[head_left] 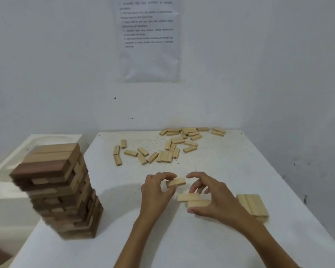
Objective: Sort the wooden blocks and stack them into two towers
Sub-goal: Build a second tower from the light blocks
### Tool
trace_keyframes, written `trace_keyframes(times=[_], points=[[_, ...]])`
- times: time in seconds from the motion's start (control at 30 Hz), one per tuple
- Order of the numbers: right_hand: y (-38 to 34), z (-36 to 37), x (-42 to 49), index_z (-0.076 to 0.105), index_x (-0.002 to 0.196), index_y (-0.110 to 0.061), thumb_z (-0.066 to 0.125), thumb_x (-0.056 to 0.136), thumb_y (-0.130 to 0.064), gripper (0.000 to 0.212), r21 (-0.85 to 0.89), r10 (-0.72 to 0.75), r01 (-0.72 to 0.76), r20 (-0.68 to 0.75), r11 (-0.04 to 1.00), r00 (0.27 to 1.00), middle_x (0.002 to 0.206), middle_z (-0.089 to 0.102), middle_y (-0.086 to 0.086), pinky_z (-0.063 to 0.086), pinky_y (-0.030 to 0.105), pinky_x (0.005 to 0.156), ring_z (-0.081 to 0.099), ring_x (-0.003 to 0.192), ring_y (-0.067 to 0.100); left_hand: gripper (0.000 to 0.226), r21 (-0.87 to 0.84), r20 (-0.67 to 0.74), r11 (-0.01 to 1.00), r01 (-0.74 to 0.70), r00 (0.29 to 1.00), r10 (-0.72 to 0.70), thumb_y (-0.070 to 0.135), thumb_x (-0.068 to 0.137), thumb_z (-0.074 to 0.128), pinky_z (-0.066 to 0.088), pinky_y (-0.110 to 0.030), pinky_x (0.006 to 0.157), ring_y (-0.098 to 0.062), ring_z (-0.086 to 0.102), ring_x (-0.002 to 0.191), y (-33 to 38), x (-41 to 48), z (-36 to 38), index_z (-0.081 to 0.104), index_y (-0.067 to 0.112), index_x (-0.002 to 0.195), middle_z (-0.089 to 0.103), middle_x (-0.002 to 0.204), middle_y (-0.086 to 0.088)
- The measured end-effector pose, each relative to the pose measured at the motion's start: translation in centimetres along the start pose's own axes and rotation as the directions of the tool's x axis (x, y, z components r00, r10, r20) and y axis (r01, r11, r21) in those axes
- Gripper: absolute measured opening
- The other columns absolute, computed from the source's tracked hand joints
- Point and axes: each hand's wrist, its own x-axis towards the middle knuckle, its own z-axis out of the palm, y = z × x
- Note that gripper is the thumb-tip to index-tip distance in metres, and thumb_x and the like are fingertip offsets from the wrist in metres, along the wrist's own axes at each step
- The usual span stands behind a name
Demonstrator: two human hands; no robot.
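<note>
While left hand (pixel 155 192) pinches 1 pale block (pixel 176 182) and right hand (pixel 214 198) grips another, a tower (pixel 56 190) stands left.

**Tower** (pixel 54 190): unpainted wood in mixed tones, tan to dark brown, matt. **Loose blocks** (pixel 162 149) and **flat row** (pixel 252 205) — pale bare wood, smooth, without sheen. The block (pixel 176 182) pinched in my left hand (pixel 155 192) and the pair (pixel 193 200) held in my right hand (pixel 215 198) are the same pale wood. **Table** (pixel 230 171): white, matt, speckled with dark grit. **Wall** (pixel 46 74): white, matt, scuffed. **Wall sheet** (pixel 149 55) — printed paper, wrinkled, faintly glossy.
</note>
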Motion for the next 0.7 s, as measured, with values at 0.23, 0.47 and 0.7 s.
trace_keyframes(times=[0.23, 0.47, 0.7], points=[[0.3, 5.1, -1.6, 0.039, 0.118, -0.051, 0.083, 0.062, -0.03, 0.074, 0.081, 0.118, -0.121, 0.036, 0.989, 0.992, 0.095, 0.06, -0.02, 0.038, 0.012, 0.083, 0.051, 0.095, -0.001, 0.025, 0.068, 0.25, 0.997, 0.043, 0.967, -0.059, 0.019, 0.075, 0.074, 0.044, -0.028, 0.086, -0.005, 0.057, 0.093, -1.4, -2.3, -1.3, 0.068, 0.035, 0.093, 0.063, 0.086, 0.023], [1.5, 4.1, -3.2, 0.046, 0.114, -0.047, 0.087, 0.059, -0.03, 0.071, 0.062, 0.177, -0.176, -0.014, 0.982, 0.984, 0.099, 0.054, -0.013, 0.038, 0.01, 0.076, 0.047, 0.089, 0.003, 0.024, -0.104, 0.282, 0.992, 0.076, 0.959, -0.044, 0.017, 0.082, 0.071, 0.046, -0.018, 0.079, -0.008, 0.058, 0.092, -1.7, -3.2, -3.3, 0.063, 0.034, 0.098, 0.063, 0.104, 0.01], [1.5, 4.5, -3.1, 0.055, 0.107, -0.036, 0.087, 0.06, -0.012, 0.062, 0.227, 0.234, -0.214, -0.068, 0.95, 0.97, 0.08, 0.063, -0.006, 0.041, 0.009, 0.069, 0.052, 0.071, 0.008, 0.069, -0.034, 0.438, 0.998, 0.055, 0.898, -0.035, 0.022, 0.059, 0.088, 0.042, -0.009, 0.074, -0.001, 0.052, 0.097, -2.6, -3.2, -5.0, 0.055, 0.036, 0.118, 0.054, 0.116, 0.017]])
